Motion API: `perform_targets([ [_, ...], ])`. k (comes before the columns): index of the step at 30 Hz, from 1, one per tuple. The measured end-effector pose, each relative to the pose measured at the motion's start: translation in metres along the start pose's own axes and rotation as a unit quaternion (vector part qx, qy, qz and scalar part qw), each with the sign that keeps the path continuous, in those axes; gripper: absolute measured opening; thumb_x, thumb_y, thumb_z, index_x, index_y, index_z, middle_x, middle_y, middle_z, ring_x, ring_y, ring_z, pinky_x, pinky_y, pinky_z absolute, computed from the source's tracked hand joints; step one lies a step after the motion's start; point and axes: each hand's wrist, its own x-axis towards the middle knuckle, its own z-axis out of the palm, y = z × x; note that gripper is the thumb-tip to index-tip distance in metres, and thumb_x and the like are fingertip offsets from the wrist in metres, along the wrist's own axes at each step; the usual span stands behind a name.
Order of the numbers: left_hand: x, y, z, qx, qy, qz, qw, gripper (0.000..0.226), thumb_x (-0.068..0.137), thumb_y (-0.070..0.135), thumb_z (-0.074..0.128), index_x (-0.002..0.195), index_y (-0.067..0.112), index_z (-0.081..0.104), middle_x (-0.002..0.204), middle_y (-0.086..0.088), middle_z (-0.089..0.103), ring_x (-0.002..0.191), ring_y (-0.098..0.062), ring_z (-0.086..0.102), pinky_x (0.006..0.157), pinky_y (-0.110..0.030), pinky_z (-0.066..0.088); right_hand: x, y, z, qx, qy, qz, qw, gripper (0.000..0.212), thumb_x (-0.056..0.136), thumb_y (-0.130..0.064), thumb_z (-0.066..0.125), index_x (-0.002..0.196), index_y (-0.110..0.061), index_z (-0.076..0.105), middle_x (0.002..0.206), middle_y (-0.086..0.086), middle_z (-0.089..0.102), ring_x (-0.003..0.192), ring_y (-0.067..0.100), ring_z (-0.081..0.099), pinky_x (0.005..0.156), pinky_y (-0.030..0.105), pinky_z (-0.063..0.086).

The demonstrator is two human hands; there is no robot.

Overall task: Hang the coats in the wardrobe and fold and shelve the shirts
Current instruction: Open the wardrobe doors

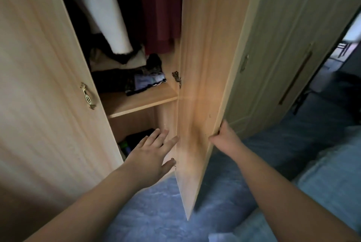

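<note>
A light wooden wardrobe stands in front of me with its right door (203,77) swung open. My right hand (224,134) grips that door's outer edge low down. My left hand (152,154) is spread flat, fingers apart, in front of the lower compartment beside the door's hinged edge, holding nothing. Inside hang a white garment (105,11), dark clothes and a dark red garment (160,7). Folded clothes (136,79) lie piled on the wooden shelf (140,103). A dark item (136,138) sits in the compartment under the shelf.
The wardrobe's left door (45,85) is closed and carries a brass handle (88,96). Blue carpet (156,208) covers the floor. A bed with pale blue bedding (332,179) lies at the right. A room door (283,62) stands behind the open wardrobe door.
</note>
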Motion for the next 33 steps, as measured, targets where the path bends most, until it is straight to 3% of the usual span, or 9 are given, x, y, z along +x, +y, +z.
perform_targets([
  [3,-0.009,0.012,-0.003,-0.003,0.004,-0.016,1.0,0.069,0.089,0.069,0.008,0.152,0.045,-0.005,0.166,0.004,0.001,0.153,-0.022,0.0,0.121,-0.042,0.012,-0.006,0.013,-0.015,0.013,0.009,0.018,1.0,0.05,0.081,-0.012,0.065,0.125,-0.021,0.042,0.116,0.002,0.062,0.102,0.019,0.059,0.086,0.033,0.046],
  [6,-0.019,0.014,-0.009,-0.011,0.006,-0.046,0.999,0.064,0.097,0.065,0.018,0.152,0.046,-0.007,0.166,0.006,-0.003,0.152,-0.02,-0.004,0.123,-0.042,0.011,-0.026,0.028,-0.014,0.005,0.036,-0.02,0.999,0.049,0.08,-0.013,0.06,0.124,-0.023,0.043,0.12,0.001,0.062,0.112,0.022,0.061,0.092,0.035,0.048],
  [9,-0.028,0.015,-0.015,-0.008,-0.005,-0.064,0.998,0.065,0.099,0.062,0.025,0.153,0.045,-0.006,0.165,0.006,-0.004,0.152,-0.019,-0.006,0.124,-0.042,0.008,-0.057,0.023,-0.007,-0.056,0.031,-0.068,0.996,0.07,0.089,-0.015,0.06,0.151,-0.017,0.026,0.148,0.004,0.041,0.136,0.023,0.044,0.11,0.032,0.036],
  [11,-0.034,0.012,-0.016,0.001,-0.008,-0.071,0.997,0.065,0.099,0.062,0.026,0.153,0.044,-0.004,0.165,0.006,-0.004,0.152,-0.02,-0.004,0.123,-0.041,0.008,-0.07,0.015,0.004,-0.117,0.007,-0.129,0.985,0.076,0.093,-0.019,0.058,0.155,-0.022,0.013,0.158,-0.002,0.026,0.142,0.017,0.032,0.114,0.03,0.029],
  [16,-0.055,-0.018,-0.019,-0.001,-0.01,-0.116,0.993,0.078,0.082,0.076,-0.009,0.153,0.044,-0.004,0.166,0.005,-0.003,0.152,-0.021,-0.004,0.121,-0.04,0.008,-0.052,-0.014,0.047,-0.256,-0.046,-0.259,0.93,0.073,0.098,-0.03,0.05,0.155,-0.032,0.005,0.163,-0.007,0.012,0.149,0.013,0.015,0.12,0.036,0.025],
  [20,-0.073,-0.075,-0.017,0.003,-0.014,-0.176,0.984,0.065,0.098,0.063,0.021,0.153,0.043,-0.008,0.165,0.006,-0.007,0.152,-0.02,-0.007,0.12,-0.036,0.003,-0.022,-0.043,0.099,-0.288,-0.084,-0.314,0.901,0.07,0.1,-0.036,0.045,0.155,-0.033,0.002,0.165,-0.007,0.005,0.151,0.015,0.002,0.123,0.037,0.016],
  [23,-0.076,-0.124,-0.009,-0.014,-0.004,-0.224,0.975,0.065,0.1,0.06,0.025,0.153,0.043,-0.008,0.165,0.009,-0.004,0.152,-0.018,-0.004,0.12,-0.036,0.008,0.003,-0.066,0.14,-0.302,-0.104,-0.347,0.882,0.07,0.1,-0.037,0.043,0.155,-0.036,0.0,0.165,-0.009,0.002,0.151,0.015,-0.001,0.124,0.037,0.013],
  [28,-0.045,-0.204,0.0,-0.143,0.066,-0.3,0.941,0.062,0.1,0.05,0.039,0.155,0.038,0.012,0.162,0.012,0.019,0.149,-0.014,0.021,0.115,-0.034,0.03,0.053,-0.112,0.198,-0.318,-0.119,-0.361,0.869,0.07,0.1,-0.043,0.04,0.153,-0.041,-0.006,0.163,-0.015,-0.006,0.151,0.012,-0.007,0.124,0.039,0.011],
  [33,0.013,-0.269,0.015,-0.346,0.164,-0.324,0.865,0.054,0.098,0.03,0.053,0.148,0.026,0.032,0.147,0.008,0.044,0.131,-0.013,0.047,0.106,-0.027,0.039,0.1,-0.149,0.237,-0.312,-0.11,-0.364,0.871,0.07,0.099,-0.041,0.044,0.154,-0.041,0.0,0.163,-0.016,0.0,0.15,0.011,-0.003,0.123,0.037,0.013],
])
